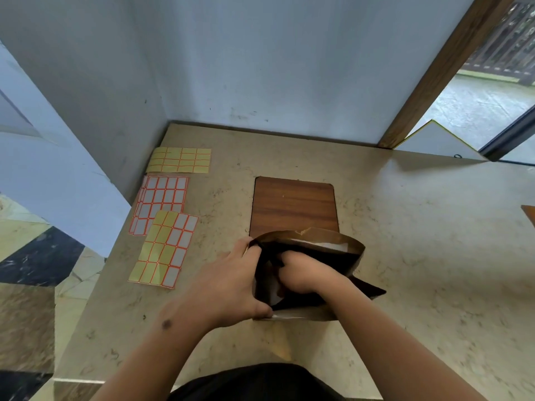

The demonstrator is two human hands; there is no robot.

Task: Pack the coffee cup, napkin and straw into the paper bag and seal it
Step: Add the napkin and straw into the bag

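Inside open paper bag [354, 256]: right hand [301, 274] reaching, grasp unclear; left hand [231, 280] gripping rim. Sealing judged pending; sticker sheets [163, 248] unused.

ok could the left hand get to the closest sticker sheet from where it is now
Probably yes. The left hand grips the paper bag's left edge, and the nearest sticker sheet lies flat just to its left with nothing between. It would have to let go of the bag first.
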